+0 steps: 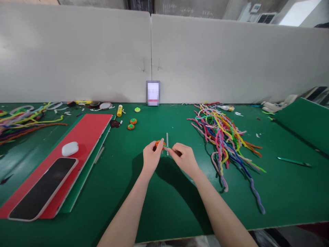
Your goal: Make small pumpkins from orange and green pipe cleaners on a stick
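The left hand (151, 156) has its grip pinched on a fuzzy orange piece (157, 144), maybe to keep it still. The right hand (184, 157) looks pinched on a green bit (165, 146) beside it. A gray strip (167, 137) lies just past them, easy to bump. Fuzzy stems (219, 132) heap up right of the right hand.

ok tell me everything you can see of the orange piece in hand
The orange piece is small and looks fuzzy, with a green bit showing at its right side. The left hand grips it above the green tabletop, and the right hand is at the green bit. Its full shape is hidden.
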`<state>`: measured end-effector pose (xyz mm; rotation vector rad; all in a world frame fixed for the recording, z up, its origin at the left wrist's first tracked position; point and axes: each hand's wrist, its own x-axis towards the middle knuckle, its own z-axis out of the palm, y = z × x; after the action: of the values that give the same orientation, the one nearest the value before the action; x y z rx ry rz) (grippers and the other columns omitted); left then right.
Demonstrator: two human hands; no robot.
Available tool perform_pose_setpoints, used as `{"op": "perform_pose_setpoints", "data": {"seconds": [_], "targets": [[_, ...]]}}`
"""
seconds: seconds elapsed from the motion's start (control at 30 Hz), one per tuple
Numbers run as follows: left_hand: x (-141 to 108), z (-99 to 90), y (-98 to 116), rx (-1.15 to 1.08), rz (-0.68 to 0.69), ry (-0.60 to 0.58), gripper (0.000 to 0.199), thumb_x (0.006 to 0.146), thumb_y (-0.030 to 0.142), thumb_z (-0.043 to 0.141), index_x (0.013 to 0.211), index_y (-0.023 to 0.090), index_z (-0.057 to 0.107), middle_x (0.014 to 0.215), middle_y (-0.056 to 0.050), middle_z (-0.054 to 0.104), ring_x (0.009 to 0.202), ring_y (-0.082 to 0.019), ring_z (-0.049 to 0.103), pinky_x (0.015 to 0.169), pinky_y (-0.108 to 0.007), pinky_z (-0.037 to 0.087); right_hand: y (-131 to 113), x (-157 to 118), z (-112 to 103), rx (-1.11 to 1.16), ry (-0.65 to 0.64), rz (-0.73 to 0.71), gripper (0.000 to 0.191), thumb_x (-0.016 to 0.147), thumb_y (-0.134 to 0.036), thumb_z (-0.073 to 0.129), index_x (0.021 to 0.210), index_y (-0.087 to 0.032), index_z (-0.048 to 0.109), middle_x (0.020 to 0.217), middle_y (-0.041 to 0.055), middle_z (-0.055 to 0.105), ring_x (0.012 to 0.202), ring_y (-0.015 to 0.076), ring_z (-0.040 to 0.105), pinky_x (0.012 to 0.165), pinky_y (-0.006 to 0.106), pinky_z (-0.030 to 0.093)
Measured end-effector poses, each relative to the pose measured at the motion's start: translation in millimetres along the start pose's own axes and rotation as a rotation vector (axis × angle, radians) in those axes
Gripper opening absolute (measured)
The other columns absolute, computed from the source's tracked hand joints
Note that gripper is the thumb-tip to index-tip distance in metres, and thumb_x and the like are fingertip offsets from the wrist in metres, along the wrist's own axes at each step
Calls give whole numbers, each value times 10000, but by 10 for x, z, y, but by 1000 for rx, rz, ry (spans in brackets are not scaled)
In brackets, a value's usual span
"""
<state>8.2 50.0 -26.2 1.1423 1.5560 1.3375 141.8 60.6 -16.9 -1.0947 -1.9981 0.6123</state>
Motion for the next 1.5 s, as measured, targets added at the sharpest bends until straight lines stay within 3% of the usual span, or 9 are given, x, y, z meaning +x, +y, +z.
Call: {"op": "perform_pose_setpoints", "data": {"seconds": [0.1,0.27,0.63,0.77,0.93,1.03,1.23,1.4,1.5], "targets": [[14,-9,7,-131,-58,-38,392,717,489,538,515,165,451,386,76,303,333,-40,255,340,-195,190,-21,12,-22,118,-42,29,314,817,-349,489,549,-188,471,537,-10,429,506,109,371,506,247,287],[15,-25,53,-264,-158,-30,365,685,479,582,557,159,464,384,94,267,322,-28,214,324,-180,156,3,25,-28,165,21,62,303,769,-381,551,548,-185,484,528,-15,440,494,109,363,496,250,282],[1,-38,72,-286,-152,-62,375,687,459,586,525,169,413,373,89,294,311,-25,236,321,-177,176,24,39,-46,355,76,170,248,796,-396,514,685,-188,589,611,1,465,484,100,396,446,241,305],[-2,-28,88,-277,-162,-72,389,683,465,589,514,171,400,365,91,289,306,-26,235,319,-179,169,4,37,-62,523,55,226,268,797,-404,509,664,-186,592,573,-14,435,419,80,373,404,237,285],[1,-40,106,-326,-99,-166,359,710,447,573,532,159,454,361,88,291,319,-27,244,335,-177,184,20,19,-61,822,19,314,297,800,-378,510,590,-176,569,496,-30,413,377,67,330,379,234,242],[-8,-45,111,-391,-81,-188,336,729,426,561,554,153,477,376,81,318,336,-29,270,351,-175,214,45,12,-86,907,-50,329,284,790,-350,527,575,-170,574,497,-27,422,377,62,320,375,230,217],[-23,-22,112,-494,-93,-161,281,728,409,576,661,139,539,397,87,304,363,-33,285,371,-174,225,56,10,-173,959,-328,319,259,743,-308,578,531,-161,589,517,-17,445,411,69,358,398,228,250],[-35,-15,133,-486,-97,-195,324,726,448,563,641,138,527,408,81,323,359,-35,303,363,-176,228,94,-10,-150,1084,-364,376,267,735,-337,582,547,-147,597,484,-5,473,382,64,336,378,223,212],[-31,-39,134,-489,-82,-188,334,734,456,553,629,142,508,411,81,318,360,-32,291,359,-171,213,118,-3,-138,1221,-377,388,409,781,-432,497,490,-149,552,412,-16,415,340,61,313,364,219,214]]}}
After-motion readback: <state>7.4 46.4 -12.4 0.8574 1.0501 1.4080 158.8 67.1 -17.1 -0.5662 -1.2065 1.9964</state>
